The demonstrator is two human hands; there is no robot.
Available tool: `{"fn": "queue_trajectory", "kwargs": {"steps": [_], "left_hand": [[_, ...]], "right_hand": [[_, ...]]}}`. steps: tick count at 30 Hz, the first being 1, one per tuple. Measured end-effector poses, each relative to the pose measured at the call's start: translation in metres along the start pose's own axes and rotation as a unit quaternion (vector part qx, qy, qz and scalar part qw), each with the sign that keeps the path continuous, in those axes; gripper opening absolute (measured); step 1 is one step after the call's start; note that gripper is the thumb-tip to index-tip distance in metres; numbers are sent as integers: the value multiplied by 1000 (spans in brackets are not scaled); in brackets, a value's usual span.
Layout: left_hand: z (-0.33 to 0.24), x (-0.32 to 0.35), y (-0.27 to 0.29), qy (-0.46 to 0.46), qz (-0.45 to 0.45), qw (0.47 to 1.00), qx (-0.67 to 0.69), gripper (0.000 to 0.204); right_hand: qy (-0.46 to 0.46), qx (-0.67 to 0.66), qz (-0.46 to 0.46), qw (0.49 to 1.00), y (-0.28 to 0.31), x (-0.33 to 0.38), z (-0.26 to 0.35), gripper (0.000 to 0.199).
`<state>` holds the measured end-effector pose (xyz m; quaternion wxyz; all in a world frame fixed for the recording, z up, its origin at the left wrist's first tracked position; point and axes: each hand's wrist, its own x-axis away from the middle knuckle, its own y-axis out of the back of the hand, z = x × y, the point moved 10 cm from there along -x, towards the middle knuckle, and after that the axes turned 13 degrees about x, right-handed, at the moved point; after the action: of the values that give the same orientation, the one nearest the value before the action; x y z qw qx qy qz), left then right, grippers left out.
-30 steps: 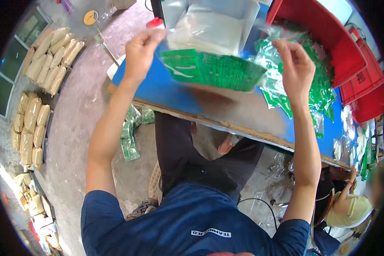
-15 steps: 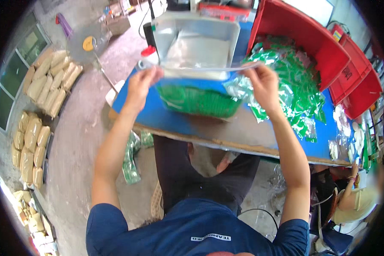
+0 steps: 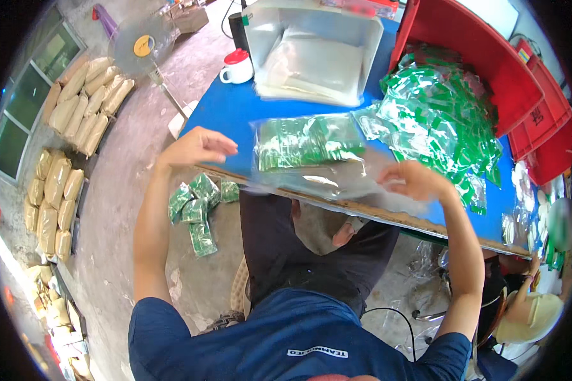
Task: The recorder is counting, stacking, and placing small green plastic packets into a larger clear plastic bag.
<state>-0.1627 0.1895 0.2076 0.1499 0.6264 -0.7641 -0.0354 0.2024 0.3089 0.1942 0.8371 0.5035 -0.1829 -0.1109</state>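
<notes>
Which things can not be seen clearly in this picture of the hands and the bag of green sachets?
- Right hand, head view: motion blur hides its fingers, so its grip on the clear bag is unclear.
- Left hand: open beside the bag; touching or not is uncertain.
- Sachets in the bag: too blurred to count.
- Red crates: cut off by the fisheye rim.
- Person at lower right: mostly cut by the rim.

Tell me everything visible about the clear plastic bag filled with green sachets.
The clear plastic bag filled with green sachets lies flat near the front edge of the blue table. The sachets bunch at its far end; the near, open end is empty, glossy film. The right hand touches that film's right side; the left hand is open, apart from it.
</notes>
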Motion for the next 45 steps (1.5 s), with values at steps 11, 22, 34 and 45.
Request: {"fn": "queue_trajectory", "kwargs": {"steps": [11,22,34,45], "left_hand": [[-2,-96,-48,-264,-156,908,-285,12],[-55,-142,-119,-316,-100,872,-361,44],[21,-90,-154,-176,-49,848,-497,59],[63,-86,-17,-95,-71,829,-546,66]], "right_hand": [[-155,-101,-115,976,-40,41,-23,20],[-160,-113,-193,962,-36,49,-20,20],[-178,199,-416,869,31,32,-142,76],[-228,207,-216,927,-24,-23,-161,94]]}}
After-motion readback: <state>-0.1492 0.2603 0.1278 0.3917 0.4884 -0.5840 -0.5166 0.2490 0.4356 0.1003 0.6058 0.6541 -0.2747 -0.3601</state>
